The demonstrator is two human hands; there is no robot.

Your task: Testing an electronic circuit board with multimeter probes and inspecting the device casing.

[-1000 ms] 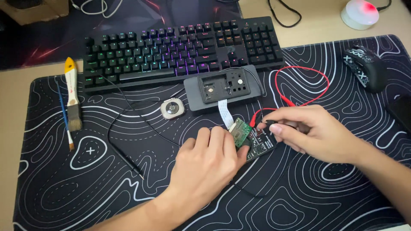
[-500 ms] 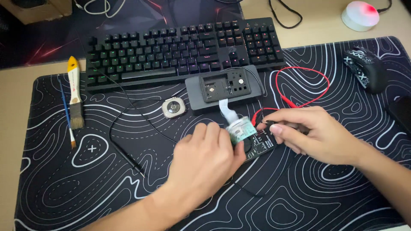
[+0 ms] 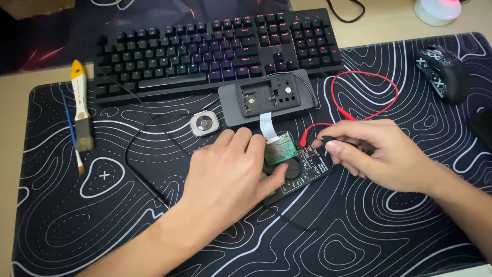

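My left hand (image 3: 230,172) rests on a black multimeter (image 3: 302,172), its thumb beside a small green circuit board (image 3: 280,150) lying on the meter. A white ribbon cable (image 3: 266,124) joins that board to a grey opened device case (image 3: 266,97) just behind. My right hand (image 3: 382,154) pinches a black probe (image 3: 328,144) with its tip pointing down at the meter's right edge. A red lead (image 3: 359,95) loops away behind the right hand.
A backlit black keyboard (image 3: 205,51) lies along the back of the patterned desk mat (image 3: 359,231). A small square silver part (image 3: 204,123), a black wire (image 3: 136,159), two brushes (image 3: 81,110), a black mouse (image 3: 443,72) and a white lamp (image 3: 438,10) surround the work.
My left hand has shifted slightly over the multimeter. The keyboard's lit keys have changed colour. My right hand stays in place with the probe.
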